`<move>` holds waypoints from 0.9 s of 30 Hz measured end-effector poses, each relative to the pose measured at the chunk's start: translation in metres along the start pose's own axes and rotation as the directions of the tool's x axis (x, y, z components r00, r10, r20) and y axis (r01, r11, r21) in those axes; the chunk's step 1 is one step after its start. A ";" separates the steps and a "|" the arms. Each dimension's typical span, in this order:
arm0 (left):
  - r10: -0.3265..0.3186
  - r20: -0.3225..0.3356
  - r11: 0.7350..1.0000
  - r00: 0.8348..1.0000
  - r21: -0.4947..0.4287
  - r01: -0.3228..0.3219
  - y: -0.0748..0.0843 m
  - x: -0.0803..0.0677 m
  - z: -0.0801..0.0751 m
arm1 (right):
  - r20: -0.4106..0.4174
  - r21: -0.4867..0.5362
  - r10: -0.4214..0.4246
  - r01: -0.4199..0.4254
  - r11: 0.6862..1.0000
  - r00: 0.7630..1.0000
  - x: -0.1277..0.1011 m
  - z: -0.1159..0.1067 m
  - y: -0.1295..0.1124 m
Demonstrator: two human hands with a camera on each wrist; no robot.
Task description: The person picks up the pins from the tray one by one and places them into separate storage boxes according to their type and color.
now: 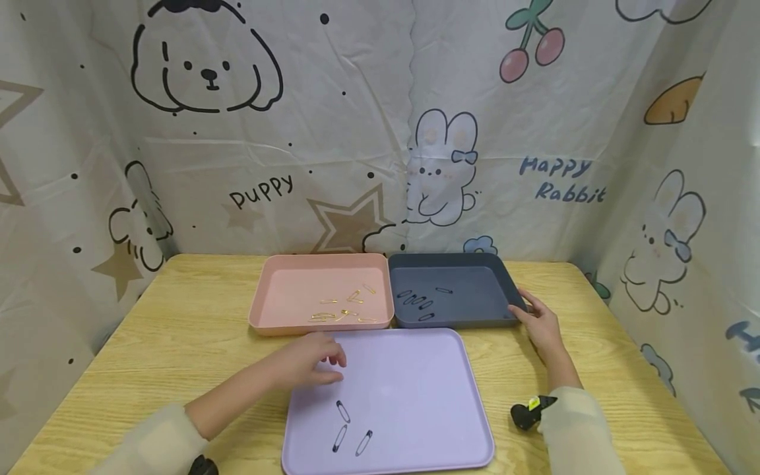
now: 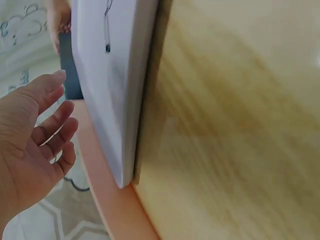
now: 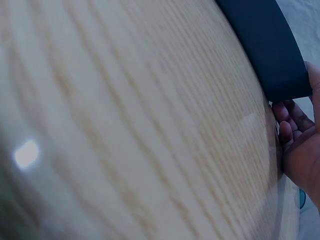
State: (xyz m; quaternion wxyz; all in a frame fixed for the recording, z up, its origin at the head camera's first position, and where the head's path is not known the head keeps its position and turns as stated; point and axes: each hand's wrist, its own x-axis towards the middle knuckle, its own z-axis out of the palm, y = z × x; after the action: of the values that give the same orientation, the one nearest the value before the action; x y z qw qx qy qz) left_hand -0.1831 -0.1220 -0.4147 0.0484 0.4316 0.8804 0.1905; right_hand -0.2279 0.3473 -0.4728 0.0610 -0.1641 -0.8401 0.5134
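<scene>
My left hand (image 1: pixel 311 363) hangs over the left side of a lavender tray (image 1: pixel 415 396), fingers loosely bent and holding nothing; the left wrist view shows its thumb and fingers apart. Three black-ended safety pins (image 1: pixel 364 443) lie on the lavender tray, nearer its front left. At the right corner of a dark blue tray (image 1: pixel 457 324), my right hand (image 1: pixel 541 330) grips the edge, thumb at the rim and fingers along the outer side. Several black safety pins (image 1: pixel 426 316) lie in that dark tray. Several gold safety pins (image 1: pixel 323 316) lie in a pink tray (image 1: pixel 297 280).
The pink and dark blue trays stand side by side at the back, with the lavender tray in front of them. All are on a wood-grain table (image 1: pixel 178 343). A printed cloth (image 1: pixel 356 132) hangs behind the table and along both sides.
</scene>
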 end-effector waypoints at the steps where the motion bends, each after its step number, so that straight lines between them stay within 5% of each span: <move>1: 0.011 0.018 1.000 1.000 0.012 -0.011 0.003 -0.002 0.001 | -0.001 0.005 0.000 0.000 1.000 1.000 0.000 0.000 0.000; 11: 0.069 0.130 0.985 0.989 0.146 -0.088 0.018 -0.011 0.017 | 0.008 0.012 0.009 -0.009 1.000 1.000 -0.002 0.001 0.000; 27: 0.038 0.101 0.983 0.994 0.174 -0.055 0.022 -0.011 0.024 | -0.008 0.010 0.006 -0.006 1.000 1.000 0.000 0.001 -0.001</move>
State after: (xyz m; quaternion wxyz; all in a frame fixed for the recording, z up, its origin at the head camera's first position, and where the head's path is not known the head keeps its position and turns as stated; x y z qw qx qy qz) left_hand -0.1539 -0.1114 -0.4297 0.0482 0.4636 0.8800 0.0917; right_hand -0.2282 0.3463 -0.4723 0.0636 -0.1683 -0.8368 0.5172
